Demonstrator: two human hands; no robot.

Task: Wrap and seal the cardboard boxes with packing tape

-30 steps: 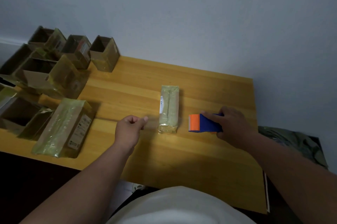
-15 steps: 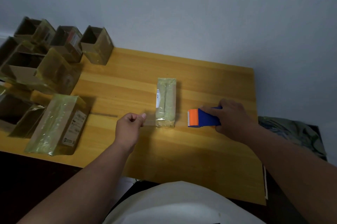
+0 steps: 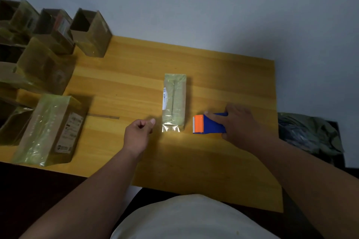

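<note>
On wooden table: tape strip apparently stretched over narrow box.
Left hand pinching tape end; right hand curled round dispenser. Advised: keep taut, press flat.

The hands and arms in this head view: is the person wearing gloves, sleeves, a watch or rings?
None show. The left hand and right hand are bare, without gloves, rings or a watch, and both forearms are uncovered up to the picture's edge. The only clothing in view is a light-coloured top.

Wooden table, crumpled bag beside it
</note>
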